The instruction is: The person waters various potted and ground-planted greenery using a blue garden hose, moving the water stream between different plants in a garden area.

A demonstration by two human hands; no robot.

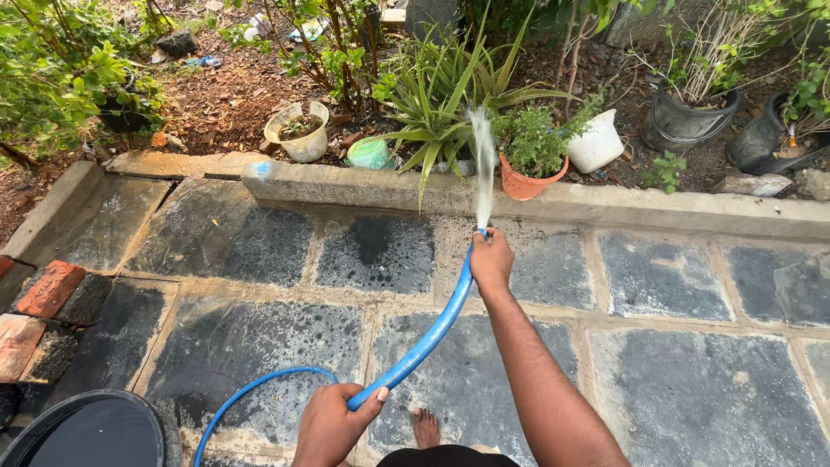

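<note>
1. Gripping the nozzle end of a blue hose (432, 333), the right hand (491, 259) is closed around it at the far end of an outstretched arm.
2. The hose is also clasped lower down by the left hand (328, 425), with the fingers wrapped round it and the thumb laid along its top.
3. From the left hand the hose is seen to curve back in a loop over the wet stone paving (674, 363) towards the lower left.
4. A jet of water (484, 160) is thrown up from the hose end, over the concrete kerb (605, 203), towards the garden bed.
5. Just beyond the kerb an orange pot (532, 182) with a leafy herb is placed, with a white pot (596, 143) beside it and a spiky green plant (441, 95) to its left.
6. A cream pot (298, 131) is set further left on the soil, and dark pots are seen at the far right.
7. Red bricks (47, 290) are stacked at the left edge, near a black round container (86, 428).
8. A bare foot (424, 428) is seen on the paving between the arms.
</note>
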